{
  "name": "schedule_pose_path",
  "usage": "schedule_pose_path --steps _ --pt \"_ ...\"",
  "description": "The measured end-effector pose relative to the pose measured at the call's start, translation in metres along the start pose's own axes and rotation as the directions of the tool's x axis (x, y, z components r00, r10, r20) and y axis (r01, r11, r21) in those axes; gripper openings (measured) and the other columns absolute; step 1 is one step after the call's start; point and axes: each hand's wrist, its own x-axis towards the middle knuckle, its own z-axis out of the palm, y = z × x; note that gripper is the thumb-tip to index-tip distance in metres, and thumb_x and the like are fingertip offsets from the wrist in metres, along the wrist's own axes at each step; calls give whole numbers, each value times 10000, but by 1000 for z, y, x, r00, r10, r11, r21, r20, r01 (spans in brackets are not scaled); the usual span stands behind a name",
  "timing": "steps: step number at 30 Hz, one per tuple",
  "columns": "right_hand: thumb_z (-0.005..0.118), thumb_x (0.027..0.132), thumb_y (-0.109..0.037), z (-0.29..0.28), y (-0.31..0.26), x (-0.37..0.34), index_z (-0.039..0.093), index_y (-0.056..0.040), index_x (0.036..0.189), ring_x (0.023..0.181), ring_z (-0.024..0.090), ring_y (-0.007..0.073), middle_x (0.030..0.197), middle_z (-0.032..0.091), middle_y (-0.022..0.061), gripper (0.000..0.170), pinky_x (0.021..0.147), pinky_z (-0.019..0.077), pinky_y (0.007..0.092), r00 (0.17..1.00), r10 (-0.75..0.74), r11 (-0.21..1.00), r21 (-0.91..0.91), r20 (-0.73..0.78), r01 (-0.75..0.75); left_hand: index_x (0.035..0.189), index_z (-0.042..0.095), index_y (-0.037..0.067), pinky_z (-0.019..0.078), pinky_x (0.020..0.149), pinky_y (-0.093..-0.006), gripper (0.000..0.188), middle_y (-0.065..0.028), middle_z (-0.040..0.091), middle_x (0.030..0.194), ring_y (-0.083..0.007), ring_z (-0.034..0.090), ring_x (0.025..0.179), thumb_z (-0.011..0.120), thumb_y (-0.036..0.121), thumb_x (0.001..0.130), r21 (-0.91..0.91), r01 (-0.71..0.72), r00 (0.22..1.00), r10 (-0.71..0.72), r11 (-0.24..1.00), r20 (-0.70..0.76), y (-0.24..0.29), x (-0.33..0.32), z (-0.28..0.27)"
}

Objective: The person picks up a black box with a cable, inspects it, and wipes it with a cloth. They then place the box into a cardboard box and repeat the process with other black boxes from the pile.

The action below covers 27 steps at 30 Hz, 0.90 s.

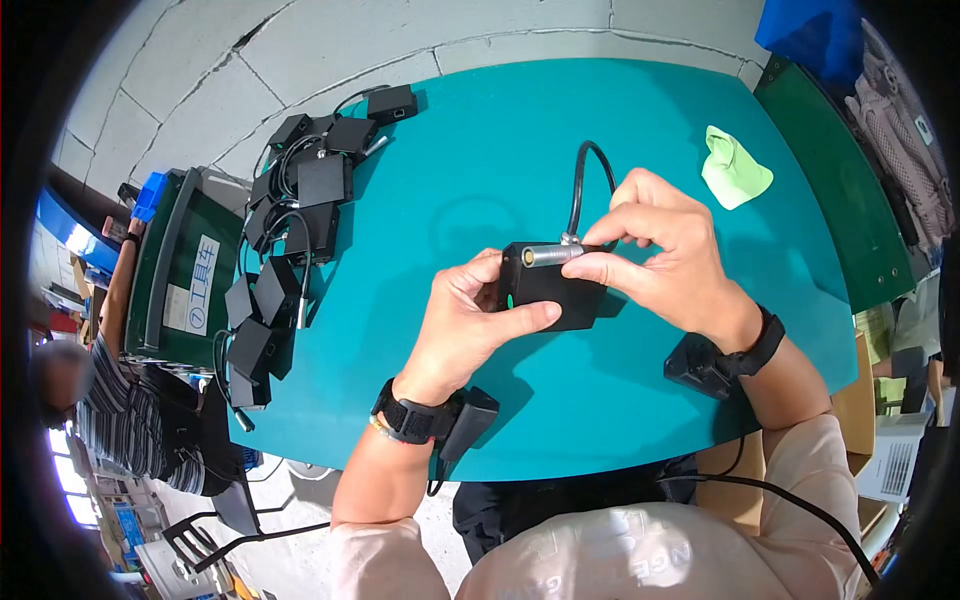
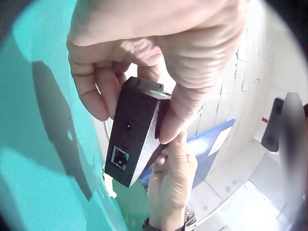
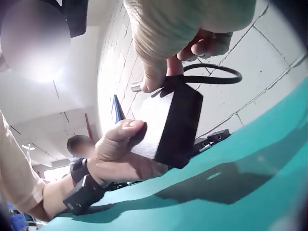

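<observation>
Over the teal table (image 1: 400, 240), my left hand (image 1: 440, 325) grips a small black box (image 1: 565, 300) by its left end, thumb across the top face. A silver metal cable connector (image 1: 545, 256) lies over the box's far edge, pinched between the thumb and index finger of my right hand (image 1: 665, 245). Its black cable (image 1: 577, 190) loops up and back beneath that hand. In the left wrist view, the box (image 2: 137, 130) shows a network-type socket (image 2: 119, 159) and a small round hole on one side. The right wrist view shows the box (image 3: 180, 125) raised above its shadow.
Several similar black boxes (image 1: 325, 180) with coiled cables sit along the table's left side. A light green cloth (image 1: 735, 168) lies at the far right. Beyond the left edge stands a dark green crate (image 1: 150, 300) with a paper label, near another person (image 1: 130, 420).
</observation>
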Motion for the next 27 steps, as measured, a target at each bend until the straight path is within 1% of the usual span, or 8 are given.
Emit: schedule_pose_path --steps 3,7,9,10,13,19,23,27 --pt "788 625 -234 1 -4 -1 665 -70 684 595 506 157 643 504 14 213 490 375 277 992 123 992 -30 6 -123 1009 619 16 504 729 -247 322 -31 626 887 -99 583 834 724 -9 706 60 -19 1000 20 998 -18 -1 0 0" --pt "776 645 -245 4 16 3 661 -76 710 666 526 164 668 536 13 215 551 397 290 998 17 998 59 -63 -13 1016 615 17 498 745 -250 313 -38 632 907 -95 585 844 712 -3 720 -15 14 1000 -14 1000 -11 3 0 -1" --pt "757 676 -257 -8 23 7 648 -78 734 735 535 169 696 570 16 217 601 404 297 980 126 963 221 152 -158 1020 616 19 489 761 -253 288 -48 637 933 -97 589 845 695 25 743 -163 5 999 -13 987 -44 6 -1 -3" --pt "744 699 -276 -16 23 9 634 -79 747 718 522 160 712 588 16 231 594 397 291 934 239 938 183 266 -293 1022 615 20 481 774 -257 269 -55 640 953 -102 595 842 677 50 762 -176 20 999 -29 984 -45 8 -1 -5" --pt "734 713 -293 -27 21 13 634 -80 729 717 499 149 691 582 10 236 582 386 283 873 315 929 66 373 -363 1033 612 20 478 777 -258 277 -49 640 942 -107 596 843 672 54 764 -194 53 998 -60 980 -28 5 0 -8" --pt "724 719 -323 -36 26 15 679 -91 737 728 472 142 676 578 8 237 577 383 281 850 268 939 76 454 -337 1047 606 17 478 785 -264 292 -42 636 928 -109 592 854 674 54 766 -166 77 997 -78 983 1 5 0 -8" --pt "715 727 -335 -26 15 11 700 -94 779 716 471 161 680 583 25 247 597 394 295 888 263 949 65 377 -309 1039 602 13 487 771 -262 280 -47 637 929 -107 596 837 676 47 771 -122 64 997 -68 991 -30 4 1 -6" --pt "673 769 -339 -19 20 8 700 -80 824 720 480 200 693 588 60 267 627 410 322 916 147 985 30 374 -170 1019 607 9 491 752 -250 266 -47 638 926 -104 598 830 681 33 765 -51 44 998 -46 998 -43 5 2 -6"
